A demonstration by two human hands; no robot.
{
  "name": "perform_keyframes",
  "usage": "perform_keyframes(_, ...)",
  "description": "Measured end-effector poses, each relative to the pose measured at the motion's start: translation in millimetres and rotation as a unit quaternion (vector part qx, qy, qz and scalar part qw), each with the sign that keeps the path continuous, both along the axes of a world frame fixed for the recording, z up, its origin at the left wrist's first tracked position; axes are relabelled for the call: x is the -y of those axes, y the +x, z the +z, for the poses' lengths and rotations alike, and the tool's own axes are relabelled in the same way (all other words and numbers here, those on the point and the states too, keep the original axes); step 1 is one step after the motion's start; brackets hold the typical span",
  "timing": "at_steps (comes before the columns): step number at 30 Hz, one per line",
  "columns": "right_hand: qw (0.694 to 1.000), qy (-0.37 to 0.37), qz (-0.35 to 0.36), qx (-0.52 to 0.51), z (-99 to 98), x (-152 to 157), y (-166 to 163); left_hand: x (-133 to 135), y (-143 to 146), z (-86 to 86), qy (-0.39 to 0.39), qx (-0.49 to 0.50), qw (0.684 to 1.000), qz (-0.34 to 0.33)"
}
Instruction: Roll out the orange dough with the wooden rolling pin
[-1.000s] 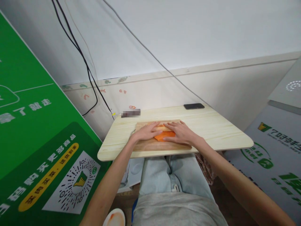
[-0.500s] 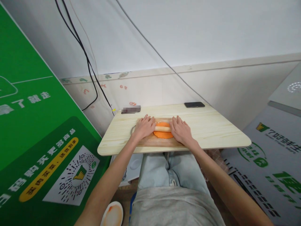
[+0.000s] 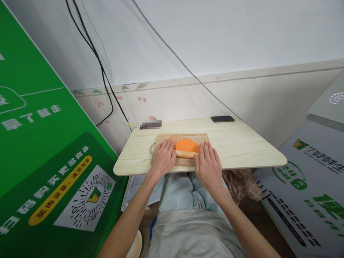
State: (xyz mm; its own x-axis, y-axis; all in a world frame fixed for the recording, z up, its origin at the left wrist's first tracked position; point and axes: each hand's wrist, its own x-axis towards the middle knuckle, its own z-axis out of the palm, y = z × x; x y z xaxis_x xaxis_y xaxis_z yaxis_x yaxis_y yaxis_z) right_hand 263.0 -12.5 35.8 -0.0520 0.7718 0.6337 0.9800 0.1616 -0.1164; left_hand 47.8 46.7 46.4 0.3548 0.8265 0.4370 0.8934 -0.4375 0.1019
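Note:
A flat round of orange dough lies on a wooden board on a small pale wooden table. A light wooden rolling pin lies across the dough's near edge. My left hand rests flat on the pin's left end, fingers stretched out. My right hand presses flat on its right end, fingers also extended. Both hands sit at the near side of the board, above my lap.
A black phone lies at the table's far right edge. A dark blurred object sits at the far left. A green printed board leans on the left, grey printed panels on the right. Black cables hang on the wall.
Both hands have pulled the rolling pin back from the far side of the dough to its near edge, uncovering the orange round. The dough looks wider and flatter.

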Motion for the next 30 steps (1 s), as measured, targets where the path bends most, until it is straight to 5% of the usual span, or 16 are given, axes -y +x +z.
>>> perform_keyframes(13, 0.996, -0.079, 0.034, 0.029, 27.6, -40, 16, -27, 12, 18.2, -0.059, 0.015, 0.998, 0.013)
perform_keyframes(22, 0.998, -0.037, 0.042, 0.016, 6.6, -1, 10, 6, 3, -3.7, -0.03, 0.049, 0.998, 0.004)
perform_keyframes(30, 0.992, -0.116, 0.025, 0.036, 38.6, -41, 12, -37, 11, 13.5, -0.078, 0.014, 0.997, 0.001)
